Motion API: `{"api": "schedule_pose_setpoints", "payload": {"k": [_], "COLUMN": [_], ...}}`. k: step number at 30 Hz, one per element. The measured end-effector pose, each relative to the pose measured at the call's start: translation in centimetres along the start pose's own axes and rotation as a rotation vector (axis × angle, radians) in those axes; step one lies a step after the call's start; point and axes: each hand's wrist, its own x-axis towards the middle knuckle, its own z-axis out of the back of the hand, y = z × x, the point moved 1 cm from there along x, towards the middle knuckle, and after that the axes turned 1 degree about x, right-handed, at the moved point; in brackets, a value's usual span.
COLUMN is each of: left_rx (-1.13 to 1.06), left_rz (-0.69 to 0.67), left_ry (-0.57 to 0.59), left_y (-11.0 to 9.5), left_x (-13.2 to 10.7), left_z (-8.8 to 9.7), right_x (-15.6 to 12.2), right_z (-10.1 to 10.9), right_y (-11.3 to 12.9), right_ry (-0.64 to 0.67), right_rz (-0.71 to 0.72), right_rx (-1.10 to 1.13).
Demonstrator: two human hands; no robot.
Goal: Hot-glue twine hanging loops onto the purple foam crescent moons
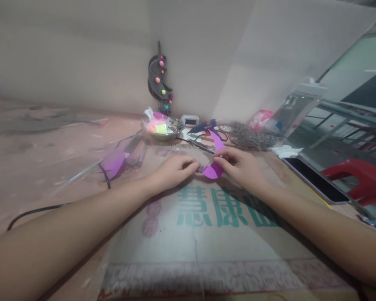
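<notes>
A purple crescent-shaped cutout [215, 161] is held just above a flattened cardboard sheet [207, 225] with green printed characters. My right hand [238, 165] pinches its lower part with thumb and fingers. My left hand [175, 169] is curled, its fingertips pinched at the cutout's left tip, where a small grey piece shows. Both forearms reach in from the bottom corners.
A metal bowl [163, 127] of bright pom-poms, a blue glue gun [203, 125], a grey fibre bundle [250, 138], more purple cutouts [115, 163] and a black cable [34, 211] lie around. A phone [316, 179] lies right; a black moon decoration [158, 79] leans against the wall.
</notes>
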Motion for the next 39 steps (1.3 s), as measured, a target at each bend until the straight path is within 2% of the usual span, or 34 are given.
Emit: {"api": "schedule_pose_setpoints", "payload": {"k": [8, 15, 27, 31, 39], "left_rx": [0.059, 0.067, 0.091, 0.076, 0.100], "left_rz": [-0.028, -0.040, -0.091, -0.126, -0.089], "left_ry": [0.028, 0.103, 0.149, 0.159, 0.039], "left_y": [0.2, -0.3, -0.6, -0.6, 0.1], "left_x": [0.1, -0.2, -0.3, -0.3, -0.2], "left_z": [-0.1, 0.0, 0.0, -0.1, -0.1], "right_x": [0.0, -0.1, -0.1, -0.2, -0.6], "right_z": [-0.4, -0.8, -1.1, -1.6, -1.1], "right_y": [-1.0, -1.3, -1.6, -2.1, -1.3], "right_ry": [0.007, 0.026, 0.053, 0.048, 0.086], "right_rz": [0.074, 0.142, 0.147, 0.216, 0.377], "right_rx": [-0.043, -0.028, -0.053, -0.052, -0.182]}}
